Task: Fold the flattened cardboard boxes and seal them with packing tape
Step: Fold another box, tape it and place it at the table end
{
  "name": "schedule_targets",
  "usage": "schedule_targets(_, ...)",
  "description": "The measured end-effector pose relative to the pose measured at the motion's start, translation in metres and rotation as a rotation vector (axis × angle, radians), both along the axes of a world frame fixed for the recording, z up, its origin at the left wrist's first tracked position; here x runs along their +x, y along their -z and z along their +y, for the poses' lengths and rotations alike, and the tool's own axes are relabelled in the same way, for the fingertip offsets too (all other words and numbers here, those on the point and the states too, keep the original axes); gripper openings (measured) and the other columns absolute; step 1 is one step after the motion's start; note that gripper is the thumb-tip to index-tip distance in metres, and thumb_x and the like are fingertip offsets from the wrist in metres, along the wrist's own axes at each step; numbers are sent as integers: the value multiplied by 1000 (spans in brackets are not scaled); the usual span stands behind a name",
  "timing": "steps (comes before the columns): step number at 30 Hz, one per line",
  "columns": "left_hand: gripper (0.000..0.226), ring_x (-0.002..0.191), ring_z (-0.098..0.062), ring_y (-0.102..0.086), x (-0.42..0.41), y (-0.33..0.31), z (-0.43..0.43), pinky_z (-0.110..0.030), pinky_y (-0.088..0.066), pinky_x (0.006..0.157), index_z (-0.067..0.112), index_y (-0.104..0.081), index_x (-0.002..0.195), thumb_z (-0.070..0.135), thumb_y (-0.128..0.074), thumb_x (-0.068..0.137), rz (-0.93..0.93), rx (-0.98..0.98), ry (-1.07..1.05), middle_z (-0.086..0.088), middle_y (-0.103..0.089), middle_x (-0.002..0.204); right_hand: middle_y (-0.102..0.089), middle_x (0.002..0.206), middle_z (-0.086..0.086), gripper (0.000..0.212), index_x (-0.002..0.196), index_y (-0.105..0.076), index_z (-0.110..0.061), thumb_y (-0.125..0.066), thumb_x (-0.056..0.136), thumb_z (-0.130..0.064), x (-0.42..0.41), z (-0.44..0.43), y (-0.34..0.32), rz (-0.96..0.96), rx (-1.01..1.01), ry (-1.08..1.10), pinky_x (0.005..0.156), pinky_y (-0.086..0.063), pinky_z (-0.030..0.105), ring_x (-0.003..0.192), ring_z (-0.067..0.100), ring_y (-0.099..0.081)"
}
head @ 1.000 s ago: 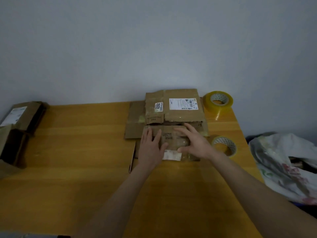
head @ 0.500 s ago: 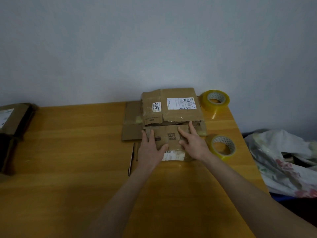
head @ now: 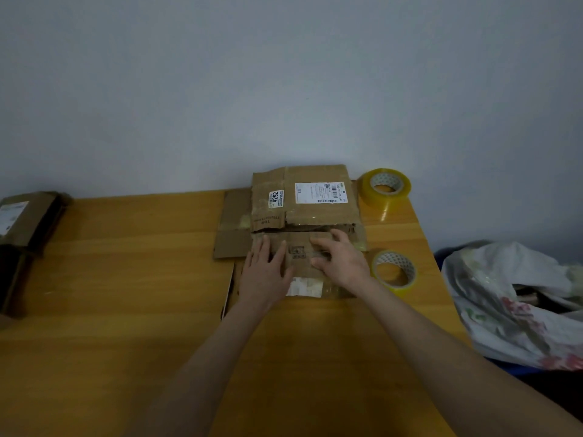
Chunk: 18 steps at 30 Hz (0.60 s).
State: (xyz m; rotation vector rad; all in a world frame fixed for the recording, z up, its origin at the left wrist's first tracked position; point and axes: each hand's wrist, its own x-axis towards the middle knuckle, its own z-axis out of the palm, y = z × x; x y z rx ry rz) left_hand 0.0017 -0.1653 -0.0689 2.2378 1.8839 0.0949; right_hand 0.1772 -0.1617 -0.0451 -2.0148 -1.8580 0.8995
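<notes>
Your left hand (head: pixel 266 272) and right hand (head: pixel 342 263) rest flat on the flattened box (head: pixel 298 251), gripping nothing; pry one edge up, then lift it squarely.

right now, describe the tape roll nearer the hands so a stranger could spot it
On the wooden table, along its right edge, lie two yellowish tape rolls. The near roll sits beside the right hand; the far roll is back by the wall.
</notes>
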Motion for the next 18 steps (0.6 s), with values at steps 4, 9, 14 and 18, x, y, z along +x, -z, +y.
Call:
schedule_targets(4, 65, 147, -23, 9, -8, 1, -1, -41, -9, 118, 33, -12, 152, 54, -38, 96, -74, -68, -7, -8, 9, 160, -61, 120, -4, 31, 114, -58, -31, -59, 89, -49, 46, -10, 13, -20, 122, 203, 83, -54, 37, 104, 16, -59)
schedule_targets(9, 65, 147, -24, 10, -9, -1, -1, -43, -16, 118, 34, -21, 150, 50, -48, 93, -136, -80, -27, -9, 9, 160, -62, 117, 7, 39, 128, -45, -22, -56, 93, -33, 86, -34, 47, -494, -168, 190, 95, -43, 41, 124, 27, -47)
schedule_targets(14, 65, 148, -23, 2, -12, -5, -2, -40, -17, 118, 32, -28, 149, 47, -55, 92, -184, -60, -36, -8, 0, 160, -67, 109, 4, 34, 133, -53, -30, -46, 100, -27, 91, -27, 25, -309, 59, 165, 70, -44, 31, 97, 25, -62)
schedule_targets(18, 66, 146, -26, -7, -14, -5, -1, -40, -18, 117, 30, -36, 146, 46, -61, 88, -250, -30, -50, -9, -10, 159, -63, 101, -3, 27, 118, -64, -13, -45, 101, -23, 71, 3, -39, 109, 341, 70, 69, -40, 28, 91, 16, -55)
